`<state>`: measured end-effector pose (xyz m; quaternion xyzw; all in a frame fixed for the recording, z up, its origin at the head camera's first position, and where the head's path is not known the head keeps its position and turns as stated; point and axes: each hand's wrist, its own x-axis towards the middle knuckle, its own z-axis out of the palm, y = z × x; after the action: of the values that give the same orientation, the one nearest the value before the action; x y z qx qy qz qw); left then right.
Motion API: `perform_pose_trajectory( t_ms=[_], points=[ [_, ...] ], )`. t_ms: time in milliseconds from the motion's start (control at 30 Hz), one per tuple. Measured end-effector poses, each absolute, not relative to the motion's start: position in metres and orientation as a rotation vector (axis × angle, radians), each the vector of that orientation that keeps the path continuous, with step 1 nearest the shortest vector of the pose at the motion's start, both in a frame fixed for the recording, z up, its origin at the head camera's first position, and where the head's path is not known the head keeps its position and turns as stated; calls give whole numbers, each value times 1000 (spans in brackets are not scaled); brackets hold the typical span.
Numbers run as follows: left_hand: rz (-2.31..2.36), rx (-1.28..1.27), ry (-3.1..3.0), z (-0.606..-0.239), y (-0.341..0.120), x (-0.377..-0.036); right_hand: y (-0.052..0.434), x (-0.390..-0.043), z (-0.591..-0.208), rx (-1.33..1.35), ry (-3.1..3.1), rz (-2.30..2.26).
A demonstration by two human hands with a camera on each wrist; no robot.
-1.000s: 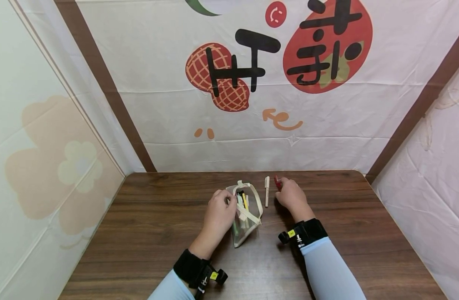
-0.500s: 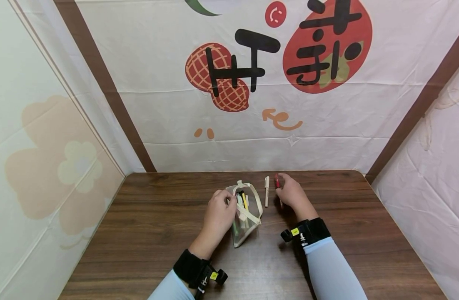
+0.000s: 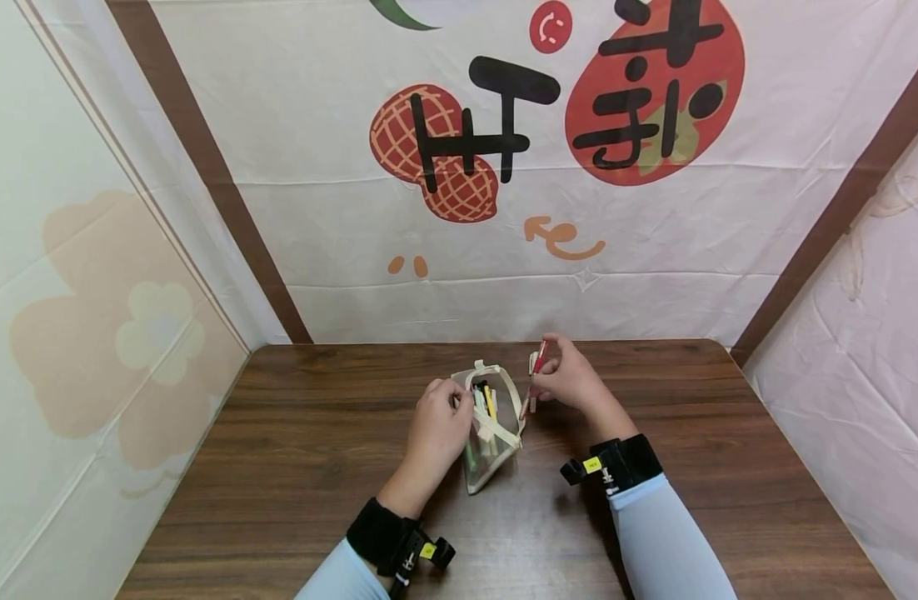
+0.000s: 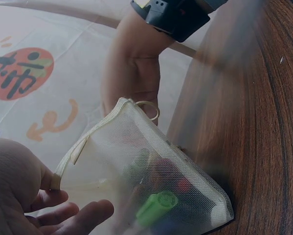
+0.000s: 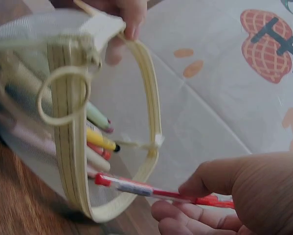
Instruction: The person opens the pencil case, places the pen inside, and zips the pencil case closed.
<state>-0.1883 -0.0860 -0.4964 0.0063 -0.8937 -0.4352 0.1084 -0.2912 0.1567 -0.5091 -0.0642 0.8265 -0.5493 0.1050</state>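
A clear mesh pencil pouch [image 3: 492,446] with a cream rim lies open on the wooden table [image 3: 301,475], holding several pens. My left hand [image 3: 450,403] pinches the left side of its rim and keeps the mouth open; in the right wrist view those fingers [image 5: 129,17] pinch the cream rim [image 5: 153,122]. My right hand [image 3: 552,375] grips a red pen [image 3: 535,375], tilted, its tip at the pouch mouth. In the right wrist view the red pen [image 5: 156,191] crosses the rim. The left wrist view shows the pouch [image 4: 151,181] and a green cap [image 4: 156,205] inside.
A white pen [image 3: 533,406] lies on the table just right of the pouch, partly behind the red pen. A printed fabric backdrop [image 3: 504,208] rises behind the table's far edge, and cloth walls close both sides. Black camera straps sit on both wrists.
My right hand has lifted the red pen off the table and swung it left, so its tip now reaches the pouch mouth. The left hand and pouch have stayed put.
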Motion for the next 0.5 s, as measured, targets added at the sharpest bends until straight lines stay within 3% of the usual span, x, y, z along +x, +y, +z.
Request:
perform_pose_trajectory(
  t_ms=[500],
  points=[
    [-1274,29,-2618,-498,-87,-190,119,-272,-502,-435,2203,-1577]
  ],
)
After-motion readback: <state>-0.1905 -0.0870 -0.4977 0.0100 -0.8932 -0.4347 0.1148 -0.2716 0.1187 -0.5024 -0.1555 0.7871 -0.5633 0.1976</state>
